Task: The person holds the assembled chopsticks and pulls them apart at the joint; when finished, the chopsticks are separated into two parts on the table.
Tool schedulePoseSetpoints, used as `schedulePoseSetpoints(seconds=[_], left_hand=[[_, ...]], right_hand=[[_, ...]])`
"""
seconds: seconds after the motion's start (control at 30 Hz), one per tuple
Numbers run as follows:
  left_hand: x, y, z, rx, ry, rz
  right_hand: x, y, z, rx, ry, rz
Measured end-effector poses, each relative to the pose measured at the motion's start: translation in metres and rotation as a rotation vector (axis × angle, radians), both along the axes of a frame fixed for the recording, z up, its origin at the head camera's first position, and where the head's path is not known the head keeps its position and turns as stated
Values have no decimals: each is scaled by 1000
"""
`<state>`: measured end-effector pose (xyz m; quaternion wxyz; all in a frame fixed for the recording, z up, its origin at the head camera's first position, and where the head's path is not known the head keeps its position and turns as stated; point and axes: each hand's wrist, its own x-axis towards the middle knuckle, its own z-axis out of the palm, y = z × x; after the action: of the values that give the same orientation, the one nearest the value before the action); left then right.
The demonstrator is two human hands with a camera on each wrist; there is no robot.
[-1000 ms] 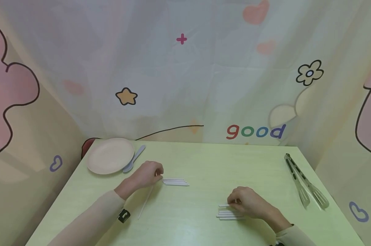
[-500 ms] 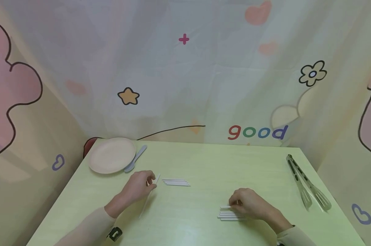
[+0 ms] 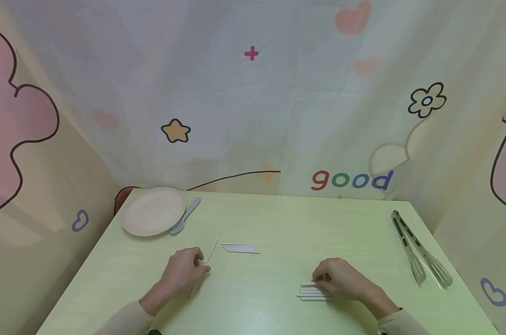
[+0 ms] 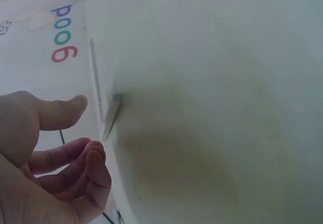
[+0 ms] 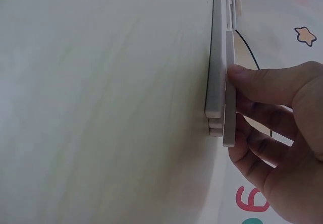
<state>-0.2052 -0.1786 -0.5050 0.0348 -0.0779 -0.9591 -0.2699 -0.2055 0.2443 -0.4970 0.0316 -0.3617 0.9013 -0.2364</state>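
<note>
My left hand (image 3: 180, 271) hovers over a thin white stick (image 3: 212, 249) that lies slanted on the table, hiding its middle. In the left wrist view the thumb and fingers (image 4: 79, 108) stand apart with nothing between them. A neat row of several white sticks (image 3: 241, 248) lies just beyond, to the right. At the right, my right hand (image 3: 346, 279) pinches the far stick (image 5: 229, 95) of a second group of white sticks (image 3: 315, 296). Thumb and fingertips meet that stick's face in the right wrist view, where the bars look flat and squared.
A pale round plate (image 3: 153, 211) sits at the back left corner, with a grey-blue spoon (image 3: 185, 216) alongside its right rim. Slotted metal tongs (image 3: 420, 249) lie near the right edge. A printed curtain (image 3: 253, 102) hangs behind the table (image 3: 278, 218).
My left hand has drawn back toward me and to the left, from beside the row of sticks down along the slanted stick. The right hand has hardly moved.
</note>
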Motion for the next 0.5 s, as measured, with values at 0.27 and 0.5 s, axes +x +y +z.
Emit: schedulePoseSetpoints(seconds=[0.27,0.5], left_hand=[[4,3,-5,3,-57,0],[2,4,-8,-38,-61,0]], right_hand=[[-1,0,-1,6,-22,-3],[-3,2,-4,-7,-38,1]])
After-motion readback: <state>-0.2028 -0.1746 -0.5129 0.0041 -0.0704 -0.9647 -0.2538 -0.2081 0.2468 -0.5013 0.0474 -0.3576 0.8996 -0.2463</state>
